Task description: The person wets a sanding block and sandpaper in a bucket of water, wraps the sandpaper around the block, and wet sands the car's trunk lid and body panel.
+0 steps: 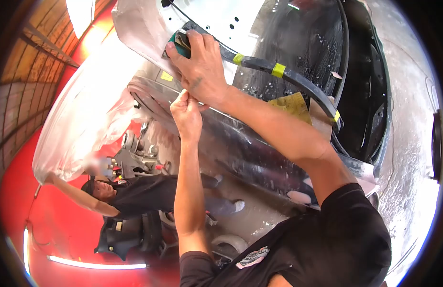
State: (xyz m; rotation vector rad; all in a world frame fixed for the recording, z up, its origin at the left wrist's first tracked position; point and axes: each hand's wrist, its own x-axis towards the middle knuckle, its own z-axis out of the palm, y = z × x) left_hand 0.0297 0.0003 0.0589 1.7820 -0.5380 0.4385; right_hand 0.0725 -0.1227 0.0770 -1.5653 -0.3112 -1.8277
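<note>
My right hand (202, 67) is wrapped around a small teal-green sanding block (182, 47) with a dark, folded sheet at its top. It rests against the upper part of a car body (202, 117), close to a dark curved trim strip (257, 63) marked with pieces of yellow tape (278, 70). Just below the right wrist is my left hand (188, 117), its fingers closed in a pinch. What those fingers hold, if anything, is hidden. A crumpled yellow sheet (293, 107) lies by the strip, beside a tan piece (320, 119).
At the left, a co-worker (140, 193) stands with one arm raised to a large panel draped in clear plastic (87, 115). Machine parts (135, 148) and a black object (128, 234) are near them. A light tube (97, 264) runs along the red wall (78, 234).
</note>
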